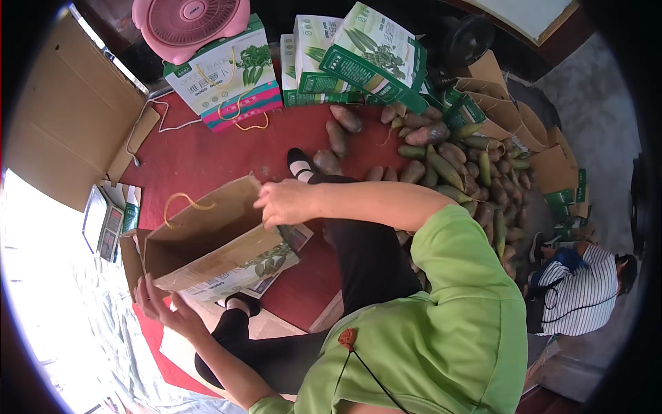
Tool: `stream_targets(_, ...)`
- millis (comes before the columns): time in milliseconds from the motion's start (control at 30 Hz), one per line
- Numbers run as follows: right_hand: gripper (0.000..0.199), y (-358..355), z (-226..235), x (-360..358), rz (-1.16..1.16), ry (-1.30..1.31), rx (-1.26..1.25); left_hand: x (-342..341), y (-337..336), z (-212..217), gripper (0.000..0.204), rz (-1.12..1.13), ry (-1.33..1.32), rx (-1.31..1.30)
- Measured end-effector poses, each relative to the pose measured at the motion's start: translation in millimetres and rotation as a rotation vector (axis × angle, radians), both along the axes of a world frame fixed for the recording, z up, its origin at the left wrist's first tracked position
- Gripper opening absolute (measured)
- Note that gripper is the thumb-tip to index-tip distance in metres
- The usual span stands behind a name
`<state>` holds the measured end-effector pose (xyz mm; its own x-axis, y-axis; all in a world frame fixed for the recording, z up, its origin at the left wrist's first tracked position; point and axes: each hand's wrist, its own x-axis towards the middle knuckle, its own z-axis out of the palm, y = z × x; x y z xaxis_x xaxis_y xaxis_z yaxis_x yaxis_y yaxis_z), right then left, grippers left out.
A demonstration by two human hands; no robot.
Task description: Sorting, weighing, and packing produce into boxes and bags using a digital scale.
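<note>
Open side up, a cardboard carton (207,265) with a printed near side stands tilted in front of me. A yellow cord handle (183,207) rises from its far wall, and its inside is dark. At the carton's right end, my right hand (281,202) has its fingers closed on the upper edge. My left hand (167,309) touches the near left corner, fingers stretched out and apart. A brown end flap (129,262) stands out beside that corner. My legs, in black trousers, lie bent around the carton. Its underside is hidden.
Many long green-and-brown radishes (476,172) lie heaped on the right. Printed cartons (376,52) stand at the back, beside a pink fan (193,27) resting on gift boxes. A scale (103,224) sits at the left. Another person (583,290) crouches at the far right.
</note>
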<state>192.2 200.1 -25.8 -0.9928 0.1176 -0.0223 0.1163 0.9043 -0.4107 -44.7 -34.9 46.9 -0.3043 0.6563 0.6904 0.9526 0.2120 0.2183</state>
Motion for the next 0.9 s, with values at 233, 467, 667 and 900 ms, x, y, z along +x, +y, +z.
stream_targets(233,0.024,-3.9,15.0,-22.0,-0.089,-0.061,0.025,25.7,8.1,-13.6,0.067,-0.149,-0.31,-0.589)
stream_targets(467,0.029,-11.6,14.7,-7.9,-0.13,0.108,-0.03,-3.9,14.8,-41.6,0.077,0.21,-0.064,-0.715)
stream_targets(667,0.031,18.9,61.6,49.1,-0.445,0.28,-0.133,6.8,16.7,-26.1,0.031,0.094,-0.092,-0.805)
stream_targets(900,0.027,32.7,28.9,185.0,-0.938,0.286,-0.161,24.3,5.5,-28.9,0.019,-0.007,-0.151,-0.767)
